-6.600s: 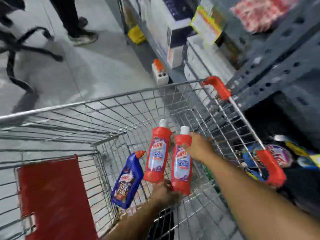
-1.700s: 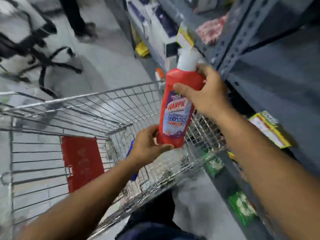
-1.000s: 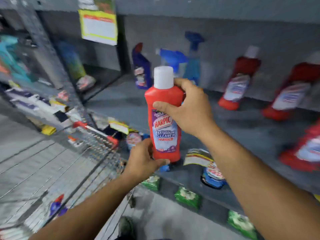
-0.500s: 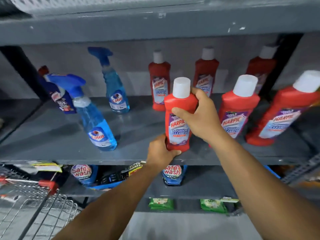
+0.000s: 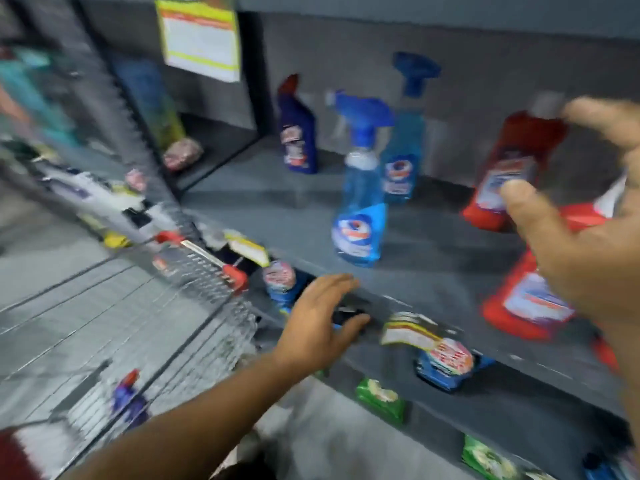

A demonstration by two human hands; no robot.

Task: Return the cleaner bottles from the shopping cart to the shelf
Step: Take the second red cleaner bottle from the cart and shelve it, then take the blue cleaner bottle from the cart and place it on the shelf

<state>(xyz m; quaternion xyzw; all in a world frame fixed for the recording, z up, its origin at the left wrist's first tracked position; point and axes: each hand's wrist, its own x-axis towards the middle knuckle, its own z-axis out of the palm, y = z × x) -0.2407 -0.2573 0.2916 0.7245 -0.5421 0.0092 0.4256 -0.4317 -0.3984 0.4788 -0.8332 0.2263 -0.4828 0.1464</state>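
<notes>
Two bare hands, both empty, frame heavily motion-blurred. Far left: wire shopping cart [image 5: 194, 289] with red handle ends, pale floor under it. One dark-blue cleaner bottle with red cap [image 5: 129, 398] lies inside the cart near the lower left. Grey metal shelf [image 5: 270, 199] runs from centre to the right edge, grey back wall behind, a yellow-edged paper sign [image 5: 201, 34] hanging at the top. On the shelf, left to right: dark-blue bottle [image 5: 298, 133] upright at the back, blue spray bottle [image 5: 360, 202] toward the front edge, second spray bottle [image 5: 405, 133] behind it, red cleaner bottle [image 5: 512, 168] at the back right, another red cleaner bottle [image 5: 530, 299] close to the front edge at right. Lower shelves hold blue and green packets, blurred. Left hand [image 5: 322, 320] palm down, fingers spread, over the shelf's front edge, gripping nothing. Right hand [image 5: 588, 244] at the right edge, raised, fingers open wide, in front of the red bottles, not closed on either.
</notes>
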